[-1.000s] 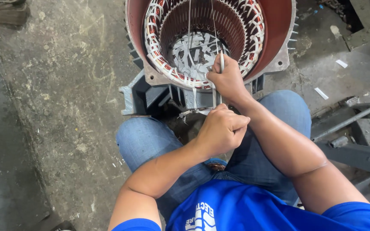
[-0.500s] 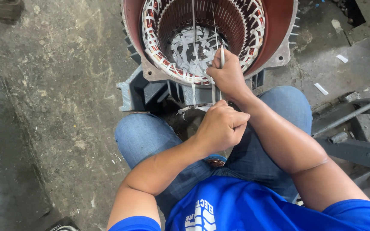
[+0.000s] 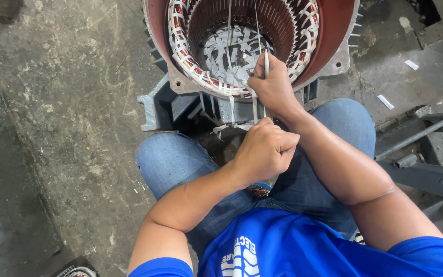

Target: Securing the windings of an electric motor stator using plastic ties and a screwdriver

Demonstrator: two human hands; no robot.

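At the far left, the bare concrete floor (image 3: 52,128) is stained and scratched, with small white scraps scattered on it. A grey metal base (image 3: 155,110) stands on the floor just left of centre and carries a large electric motor stator (image 3: 334,56), whose red-brown housing opens upward toward the camera. Inside its rim runs a ring of copper windings bound in white lacing (image 3: 180,48), and a heap of cut white paper strips (image 3: 232,51) lies at the bottom of the bore.

The person sits close against the base with knees in blue jeans (image 3: 170,164) on either side of it. The left hand (image 3: 265,151) is held in front of the stator's near rim, above the lap; its fingers are curled into a tight fist around the lower end of thin white strips (image 3: 255,107) that hang down over the rim. The right hand (image 3: 273,84) rests on the near rim of the stator, its fingers closed on a slim white strip (image 3: 266,61) that stands upright against the windings. Further thin strips rise from the near rim toward the top edge of the view.

To the right, grey metal bars (image 3: 421,136) lie on the floor, with two small white scraps (image 3: 385,101) near them.
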